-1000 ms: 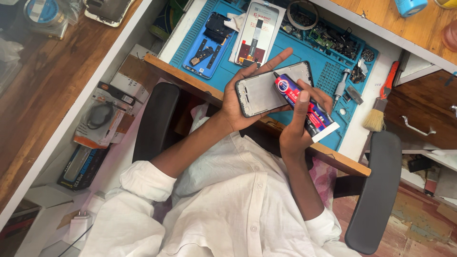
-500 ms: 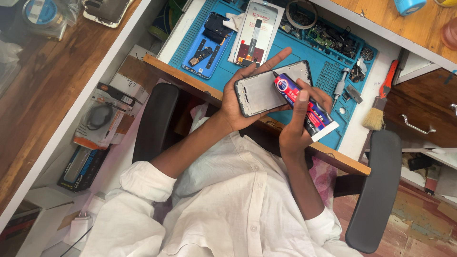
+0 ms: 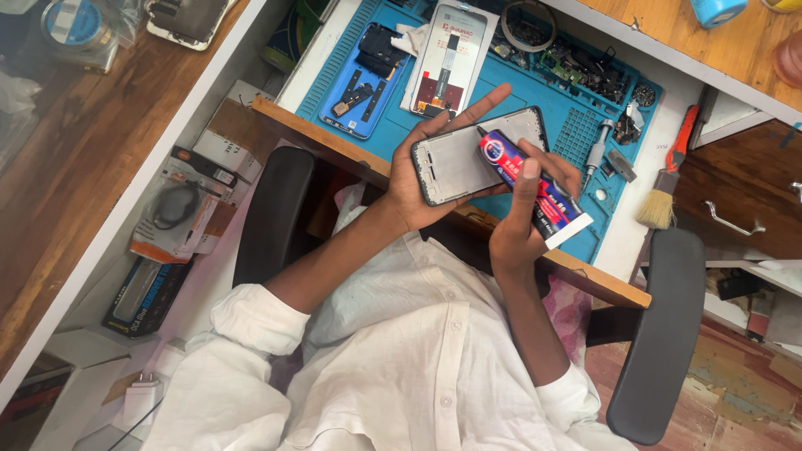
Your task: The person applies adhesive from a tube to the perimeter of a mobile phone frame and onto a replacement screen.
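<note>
Fingers of left hand [image 3: 418, 188] grasp phone frame [image 3: 468, 159]; right hand [image 3: 522, 221] grips glue tube [image 3: 535, 188] over it.

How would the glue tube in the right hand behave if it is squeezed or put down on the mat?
The glue tube looks soft-walled, so it would probably dent under the right hand. Its flat crimped end suggests it would hardly roll on the blue mat. It seems light: a few fingers steer it against the phone frame.

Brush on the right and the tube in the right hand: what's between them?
Head view: a small metal screwdriver and a flat grey metal piece lie on the blue mat, then bare white desk edge up to the brush. The tube touches neither.
</note>
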